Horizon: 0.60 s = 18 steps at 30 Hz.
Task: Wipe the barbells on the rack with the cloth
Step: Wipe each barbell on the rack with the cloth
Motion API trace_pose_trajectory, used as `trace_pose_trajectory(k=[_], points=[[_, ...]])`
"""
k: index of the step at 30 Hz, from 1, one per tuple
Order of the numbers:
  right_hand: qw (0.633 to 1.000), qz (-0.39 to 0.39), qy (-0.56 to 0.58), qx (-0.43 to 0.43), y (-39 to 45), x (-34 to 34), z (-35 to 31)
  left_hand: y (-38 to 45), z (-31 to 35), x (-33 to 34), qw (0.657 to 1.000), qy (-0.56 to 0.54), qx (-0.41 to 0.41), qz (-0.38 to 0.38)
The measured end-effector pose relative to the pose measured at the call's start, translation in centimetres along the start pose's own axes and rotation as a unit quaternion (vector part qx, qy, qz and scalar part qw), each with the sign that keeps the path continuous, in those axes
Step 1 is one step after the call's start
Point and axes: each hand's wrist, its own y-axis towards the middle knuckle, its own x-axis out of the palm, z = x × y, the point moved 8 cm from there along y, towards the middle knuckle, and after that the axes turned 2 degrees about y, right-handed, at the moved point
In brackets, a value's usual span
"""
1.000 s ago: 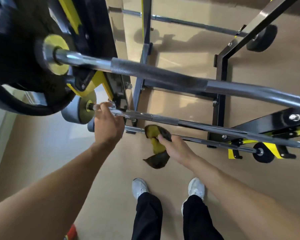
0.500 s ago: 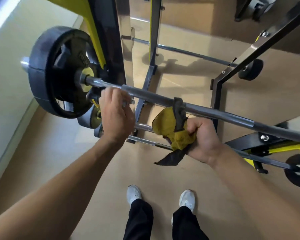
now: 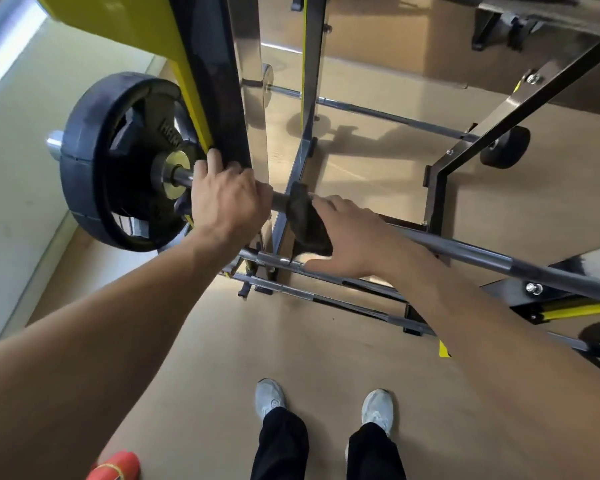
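Tan floor [image 3: 222, 358], pale wall [image 3: 14, 150]; left grip [image 3: 226, 202] curls round barbell [image 3: 499, 259], right grip [image 3: 354, 237] clasps cloth [image 3: 305, 216]

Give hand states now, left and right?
Left hand: closed around the barbell, next to the weight plate.
Right hand: holding the cloth draped over that bar.

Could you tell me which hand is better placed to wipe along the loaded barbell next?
Right: the right hand holds the cloth against the barbell, while the left hand grips bare bar beside the weight plate.
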Motion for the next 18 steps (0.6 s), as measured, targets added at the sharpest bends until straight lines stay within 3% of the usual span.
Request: trace_pose_trajectory(k=[3, 4, 7, 11, 15, 18], points=[[0.999, 0.037, -0.004, 0.008, 0.8, 0.5, 0.9, 0.4, -1.0, -0.2, 0.997, -0.032, 0.065, 0.019], [0.998, 0.050, -0.036, 0.013, 1.1, 0.7, 0.9, 0.5, -1.8, -0.4, 0.995, -0.074, 0.054, 0.035], [0.992, 0.081, -0.093, 0.036, 2.8, 0.7, 0.1, 0.2, -3.7, -1.1, 0.974, -0.187, -0.069, 0.109], [0.998, 0.045, 0.004, 0.042, 5.8, -0.4, -1.0, -0.1, -6.4, -1.3, 0.934, -0.232, -0.241, 0.122], [0.997, 0.058, 0.042, 0.022, 8.0, -1.3, -3.9, 0.9, -6.2, -0.6, 0.968, -0.175, -0.169, 0.060], [0.995, 0.097, 0.032, 0.018, 9.1, -1.6, -5.7, 1.5, -5.8, -0.1, 0.952, -0.260, -0.157, 0.042]])
